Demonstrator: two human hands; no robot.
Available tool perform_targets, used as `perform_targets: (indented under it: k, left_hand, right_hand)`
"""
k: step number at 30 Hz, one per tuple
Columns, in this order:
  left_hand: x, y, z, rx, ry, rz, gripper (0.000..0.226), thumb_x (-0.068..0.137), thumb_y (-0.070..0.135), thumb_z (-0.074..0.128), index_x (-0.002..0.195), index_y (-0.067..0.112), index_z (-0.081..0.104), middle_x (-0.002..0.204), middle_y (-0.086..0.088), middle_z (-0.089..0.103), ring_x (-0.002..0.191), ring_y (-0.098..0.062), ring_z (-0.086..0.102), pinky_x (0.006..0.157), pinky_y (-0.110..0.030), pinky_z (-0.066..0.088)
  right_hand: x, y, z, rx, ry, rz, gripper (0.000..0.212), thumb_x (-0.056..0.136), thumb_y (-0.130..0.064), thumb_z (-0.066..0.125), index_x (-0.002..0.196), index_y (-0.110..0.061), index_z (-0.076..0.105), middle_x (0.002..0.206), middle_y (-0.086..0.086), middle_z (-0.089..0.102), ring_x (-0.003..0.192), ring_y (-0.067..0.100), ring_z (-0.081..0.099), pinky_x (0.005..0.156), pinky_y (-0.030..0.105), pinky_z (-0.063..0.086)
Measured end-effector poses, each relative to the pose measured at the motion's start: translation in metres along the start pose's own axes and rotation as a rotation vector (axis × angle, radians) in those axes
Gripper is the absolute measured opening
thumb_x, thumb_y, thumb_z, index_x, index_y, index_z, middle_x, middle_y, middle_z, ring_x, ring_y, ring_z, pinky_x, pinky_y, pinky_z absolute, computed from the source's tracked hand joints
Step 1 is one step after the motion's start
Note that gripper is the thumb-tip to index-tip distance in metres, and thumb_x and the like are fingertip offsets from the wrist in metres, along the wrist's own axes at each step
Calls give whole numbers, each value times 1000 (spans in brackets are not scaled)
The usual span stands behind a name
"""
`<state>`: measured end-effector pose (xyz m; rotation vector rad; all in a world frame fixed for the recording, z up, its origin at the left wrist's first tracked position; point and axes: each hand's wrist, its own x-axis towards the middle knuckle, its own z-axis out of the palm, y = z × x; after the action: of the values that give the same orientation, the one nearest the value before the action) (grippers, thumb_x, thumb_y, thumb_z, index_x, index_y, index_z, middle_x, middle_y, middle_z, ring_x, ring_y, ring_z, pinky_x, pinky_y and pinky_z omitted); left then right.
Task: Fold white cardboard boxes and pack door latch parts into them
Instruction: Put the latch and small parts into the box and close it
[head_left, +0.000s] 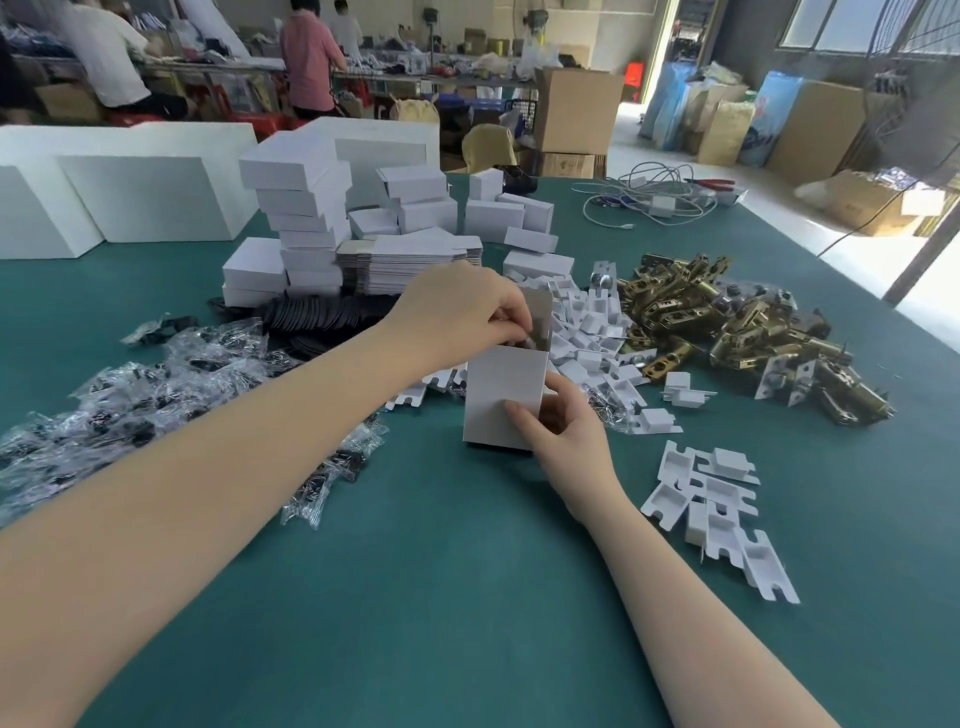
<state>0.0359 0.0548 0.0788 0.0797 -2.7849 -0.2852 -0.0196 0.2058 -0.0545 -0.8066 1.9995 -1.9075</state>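
Between my two hands: one white cardboard box (504, 397), standing upright on the green counter (467, 597), top flap (537, 317) raised, mouth open.

- My right hand (569, 431): fingers curled round the box's lower right edge, thumb on its front face, steadying it.
- My left hand (462, 312): fingers bunched narrow at the box mouth, pinching something small there; what it is I cannot tell.
- Just right of my fingers: loose white card inserts (592, 338), heaped; more of them (717, 499) lie nearer me, beside my right wrist.
- Further right of the fingers: brass door latch parts (727, 317), a large pile, unpacked.
- Left of my fingers: clear bags of small hardware (171, 395), spread wide; black discs (322, 317) behind them.
- Beyond my fingers: flat box blanks (410, 262), stacked and unfolded; closed white boxes (306, 228), stacked.

Progress, by my judgement: this box is folded and being filled, not yet closed. A fair number look finished; the latch pile and the blanks say much remains.
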Motion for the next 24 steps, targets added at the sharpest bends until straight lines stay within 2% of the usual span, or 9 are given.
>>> perform_targets:
  k: [4,9,13,16,20,24]
  left_hand:
    - [-2,2,6,-60,58,-24,10,90,29,67,97,30,75,92,12,73,91,-7,63,81,-31,50]
    - [1,0,3,-60,-13,-19,5,87,27,70,91,30,72,86,11,73,84,-5,61,78,-30,50]
    - [7,-1,-3,-84,-90,0,6,88,27,69,92,30,72,88,11,71,83,-3,60,71,-21,46]
    - [8,-1,-2,-56,-109,15,8,92,25,64,98,27,69,93,10,70,88,-7,60,71,-24,43]
    - [7,2,0,38,-125,62,8,92,24,64,99,24,66,88,11,65,81,-7,52,66,-27,34]
    - [6,1,-4,67,-142,22,6,90,32,67,93,27,69,84,15,68,79,-6,56,64,-24,42]
  right_hand:
    - [-1,-2,0,6,0,0,34,88,-27,73,110,-49,58,99,-6,72,93,12,67,79,23,54]
    - [-2,-4,1,19,5,5,34,88,-28,73,108,-51,58,97,-9,72,89,6,67,70,13,49]
    - [-1,-3,1,19,0,7,34,88,-29,74,108,-51,58,97,-8,71,89,8,67,72,15,51]
    - [-1,-3,1,20,-1,14,34,87,-30,74,108,-52,58,97,-8,71,89,7,67,72,15,52]
    - [-2,-3,1,7,9,10,34,87,-30,74,108,-51,58,95,-9,71,88,6,66,72,14,51]
    - [-2,-2,1,12,9,10,35,86,-29,75,107,-51,58,92,-11,71,85,3,66,69,12,49]
